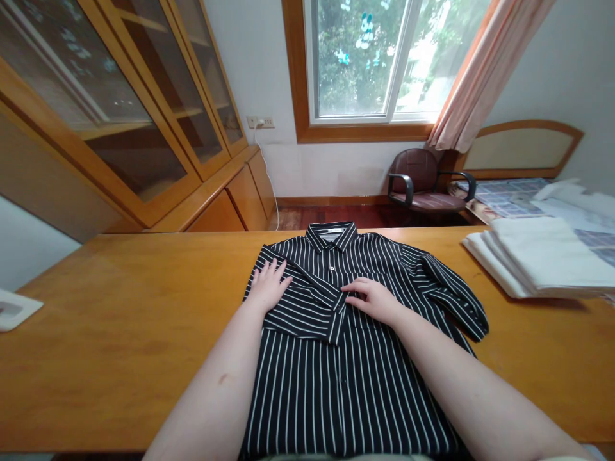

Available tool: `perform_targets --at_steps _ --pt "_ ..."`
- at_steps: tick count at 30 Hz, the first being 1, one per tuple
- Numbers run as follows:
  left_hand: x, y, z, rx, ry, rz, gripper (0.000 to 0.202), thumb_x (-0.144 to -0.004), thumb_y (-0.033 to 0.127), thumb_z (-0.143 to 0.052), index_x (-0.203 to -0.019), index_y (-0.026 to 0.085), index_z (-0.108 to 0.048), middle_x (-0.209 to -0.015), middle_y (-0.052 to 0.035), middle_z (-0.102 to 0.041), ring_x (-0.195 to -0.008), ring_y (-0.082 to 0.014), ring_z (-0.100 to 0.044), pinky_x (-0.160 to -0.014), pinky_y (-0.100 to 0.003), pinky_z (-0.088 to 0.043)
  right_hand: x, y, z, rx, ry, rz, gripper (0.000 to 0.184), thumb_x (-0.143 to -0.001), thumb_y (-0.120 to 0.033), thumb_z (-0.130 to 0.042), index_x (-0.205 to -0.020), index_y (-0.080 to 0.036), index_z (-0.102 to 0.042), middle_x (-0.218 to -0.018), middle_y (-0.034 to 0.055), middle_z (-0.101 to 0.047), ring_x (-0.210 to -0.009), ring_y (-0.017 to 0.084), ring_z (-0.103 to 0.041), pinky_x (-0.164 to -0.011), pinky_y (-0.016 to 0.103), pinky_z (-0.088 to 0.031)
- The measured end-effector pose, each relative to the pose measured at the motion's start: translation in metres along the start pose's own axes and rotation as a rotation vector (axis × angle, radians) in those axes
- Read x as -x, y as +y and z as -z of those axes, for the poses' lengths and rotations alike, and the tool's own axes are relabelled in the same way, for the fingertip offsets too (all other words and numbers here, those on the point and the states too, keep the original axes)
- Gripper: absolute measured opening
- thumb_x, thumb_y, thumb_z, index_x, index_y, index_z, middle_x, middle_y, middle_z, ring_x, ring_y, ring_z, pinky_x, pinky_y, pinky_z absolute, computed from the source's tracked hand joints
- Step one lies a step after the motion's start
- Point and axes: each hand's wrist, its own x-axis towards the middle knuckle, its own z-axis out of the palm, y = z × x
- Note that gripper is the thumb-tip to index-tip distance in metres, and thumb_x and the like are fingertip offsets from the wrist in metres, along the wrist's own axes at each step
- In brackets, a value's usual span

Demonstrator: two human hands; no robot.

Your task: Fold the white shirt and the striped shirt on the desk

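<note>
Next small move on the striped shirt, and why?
Probably the right hand should leave the cuff and bring the other sleeve in over the chest of the black striped shirt. The folded sleeve already lies across the chest under the left hand, while the other sleeve sticks out sideways onto the wooden table.

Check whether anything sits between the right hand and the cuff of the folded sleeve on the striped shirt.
Nothing visible does. The right hand rests on the black striped shirt, its fingertips right beside the cuff of the folded sleeve, with no object between them.
</note>
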Motion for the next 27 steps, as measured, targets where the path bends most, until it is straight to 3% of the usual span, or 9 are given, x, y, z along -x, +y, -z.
perform_targets --at_steps 2,5,12,16,19,23,27 --pt "-0.001 -0.001 0.0 -0.017 0.006 0.032 0.066 -0.089 0.059 -0.021 -0.146 0.027 -0.022 -0.153 -0.0063 -0.014 -0.14 -0.029 -0.01 -0.111 -0.053 -0.011 0.001 -0.001 0.0 0.013 -0.011 0.066 0.032 -0.084 -0.04 -0.057 -0.114 -0.031 -0.064 -0.111 0.0031 -0.059 -0.095 0.017 -0.058 -0.085 0.032 -0.047" --pt "0.0 0.0 0.002 -0.036 0.016 0.044 0.066 -0.089 0.058 -0.021 -0.146 0.026 -0.021 -0.153 -0.0066 -0.015 -0.14 -0.0293 -0.012 -0.111 -0.053 -0.012 0.001 0.0 -0.002 0.071 -0.006 0.152 0.029 -0.084 -0.041 -0.057 -0.109 -0.031 -0.067 -0.117 0.0038 -0.056 -0.107 0.019 -0.054 -0.095 0.036 -0.042" --pt "0.005 0.004 0.01 0.013 0.016 0.043 0.071 -0.087 0.062 -0.024 -0.146 0.023 -0.021 -0.153 -0.0102 -0.013 -0.14 -0.0319 -0.008 -0.11 -0.054 -0.011 -0.002 0.002 -0.007 0.154 0.006 0.136 0.026 -0.088 -0.034 -0.052 -0.107 -0.026 -0.068 -0.113 0.0043 -0.063 -0.105 0.02 -0.056 -0.096 0.038 -0.041" --pt "0.022 0.016 0.023 0.081 -0.001 -0.159 0.072 -0.085 0.066 -0.028 -0.146 0.028 -0.021 -0.154 -0.0061 -0.009 -0.14 -0.0294 -0.001 -0.111 -0.053 -0.006 -0.003 0.001 -0.006 0.12 -0.003 0.124 0.026 -0.086 -0.035 -0.055 -0.107 -0.024 -0.067 -0.114 0.0043 -0.064 -0.106 0.02 -0.055 -0.096 0.039 -0.04" --pt "0.034 0.03 0.026 0.13 -0.101 -0.305 0.073 -0.082 0.069 -0.03 -0.145 0.034 -0.018 -0.154 -0.002 -0.004 -0.14 -0.0272 0.001 -0.111 -0.051 -0.004 -0.003 0.0 -0.005 0.081 0.01 0.126 0.021 -0.086 -0.033 -0.056 -0.101 -0.025 -0.069 -0.11 0.003 -0.065 -0.105 0.019 -0.056 -0.096 0.038 -0.04" --pt "0.039 0.041 0.019 0.136 -0.192 -0.338 0.074 -0.081 0.069 -0.034 -0.145 0.035 -0.019 -0.154 -0.0018 -0.002 -0.14 -0.0277 0.002 -0.111 -0.052 -0.001 -0.002 -0.003 -0.003 0.05 0.017 0.131 0.016 -0.084 -0.034 -0.059 -0.092 -0.026 -0.07 -0.103 0.0027 -0.066 -0.102 0.019 -0.057 -0.095 0.038 -0.04" --pt "0.036 0.041 0.014 0.148 -0.185 -0.313 0.074 -0.082 0.069 -0.034 -0.145 0.034 -0.02 -0.154 -0.0028 -0.005 -0.14 -0.0281 0.0 -0.111 -0.052 -0.004 -0.003 -0.003 -0.003 0.013 0.012 0.106 0.018 -0.084 -0.033 -0.059 -0.095 -0.025 -0.07 -0.102 0.0041 -0.066 -0.1 0.02 -0.058 -0.094 0.039 -0.041"
